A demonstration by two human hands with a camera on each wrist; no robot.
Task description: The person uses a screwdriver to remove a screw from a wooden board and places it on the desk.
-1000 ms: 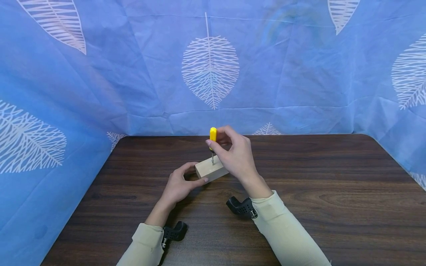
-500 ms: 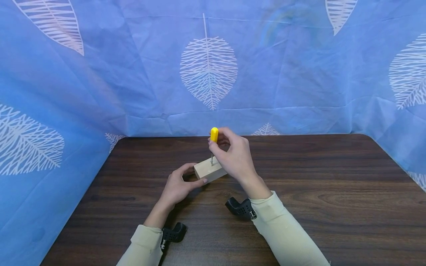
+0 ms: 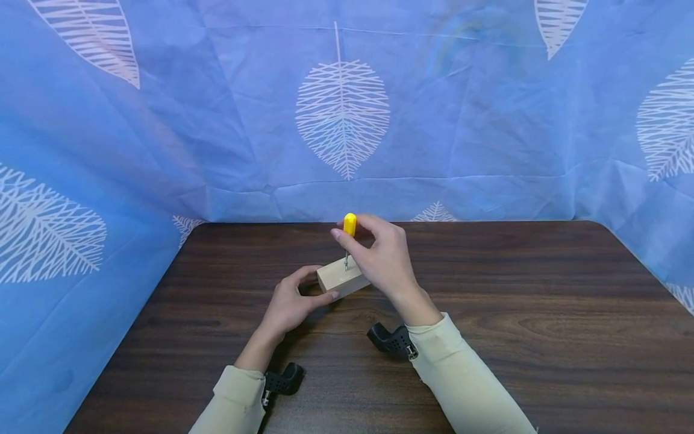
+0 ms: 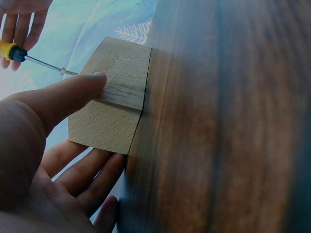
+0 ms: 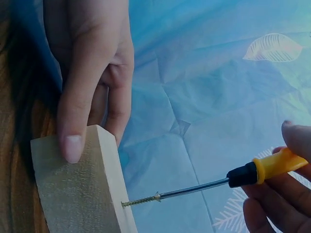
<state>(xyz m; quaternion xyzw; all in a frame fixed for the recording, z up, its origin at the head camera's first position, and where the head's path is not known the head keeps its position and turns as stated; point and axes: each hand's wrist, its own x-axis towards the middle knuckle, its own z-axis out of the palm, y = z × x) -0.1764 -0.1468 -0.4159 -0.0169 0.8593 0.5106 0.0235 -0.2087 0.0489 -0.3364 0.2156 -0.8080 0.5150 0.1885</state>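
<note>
A pale wooden block lies on the table, its near-left end held by my left hand, thumb on the front side and fingers behind. A screw stands in the block's top face with much of its thread showing. My right hand pinches the yellow handle of a screwdriver between thumb and fingers, above the block. In the right wrist view the screwdriver's shaft meets the screw's head in one line. The left wrist view shows the block's end face under my left thumb.
The dark wood-grain table spreads around both hands. A blue cloth with white leaf prints hangs behind the table and along its sides. Black wrist cameras sit below each sleeve.
The yellow handle has shifted slightly and sits a little lower, and the right thumb and fingers have changed position on it. The left hand and the block stay in place.
</note>
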